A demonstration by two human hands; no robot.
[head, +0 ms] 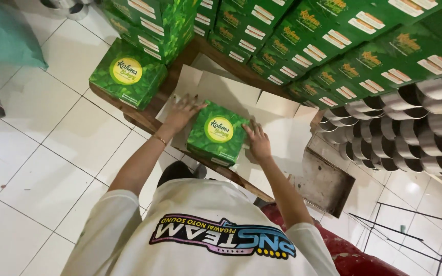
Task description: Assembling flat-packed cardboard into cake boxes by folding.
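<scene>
Below, both hands (182, 113) (258, 142) flat against green box (217, 133) (unfolded cardboard (241, 97) beneath), wooden table (144, 118), white tiled floor (52, 148)

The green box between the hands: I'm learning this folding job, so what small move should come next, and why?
Probably press the green box square from both sides. The left hand lies at its left edge and the right hand at its right edge, while the box sits on flat white cardboard on the wooden table. Finished boxes are stacked beyond; whether this one is fully closed cannot be told.

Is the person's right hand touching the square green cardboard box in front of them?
Touching: the head view shows the right hand pressed against the edge of the square green cardboard box.
</scene>
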